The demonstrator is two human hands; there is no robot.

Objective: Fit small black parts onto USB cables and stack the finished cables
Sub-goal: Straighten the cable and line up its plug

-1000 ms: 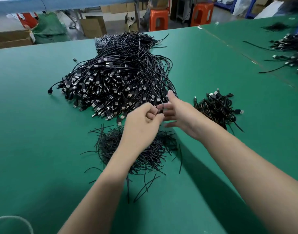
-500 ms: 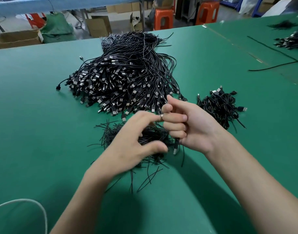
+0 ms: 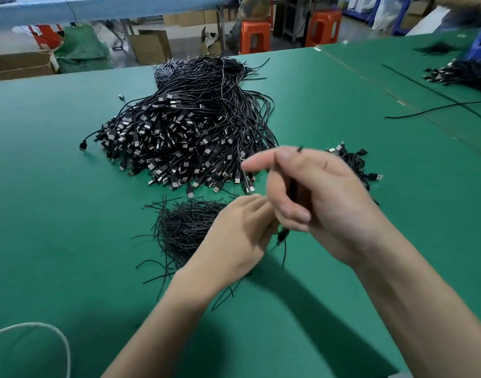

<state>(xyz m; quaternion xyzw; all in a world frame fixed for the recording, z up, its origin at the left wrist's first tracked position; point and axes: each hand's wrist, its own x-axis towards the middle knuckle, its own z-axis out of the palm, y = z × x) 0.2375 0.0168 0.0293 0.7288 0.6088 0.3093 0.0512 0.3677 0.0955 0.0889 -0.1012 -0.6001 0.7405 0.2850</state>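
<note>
My right hand (image 3: 324, 203) is raised over the green table (image 3: 56, 214), its fingers curled round a folded black USB cable (image 3: 282, 236) whose plug sticks out below the palm. My left hand (image 3: 233, 236) sits just left of it, fingers reaching in under the right hand; their tips are hidden, so any grip is unclear. Under the left hand lies a loose heap of thin black parts (image 3: 187, 227). Behind it is a big pile of USB cables (image 3: 179, 137). A small stack of bundled cables (image 3: 354, 162) lies to the right, partly hidden by my right hand.
A white cord (image 3: 42, 331) loops at the near left. More cable heaps (image 3: 463, 72) and one loose cable (image 3: 438, 105) lie at the far right. Past the table's far edge stand orange stools (image 3: 254, 36) and cardboard boxes (image 3: 149, 45).
Both hands have come back from the big pile's edge toward me. My right hand drew out a cable and now holds it folded in curled fingers; my left hand closed in beside it.
</note>
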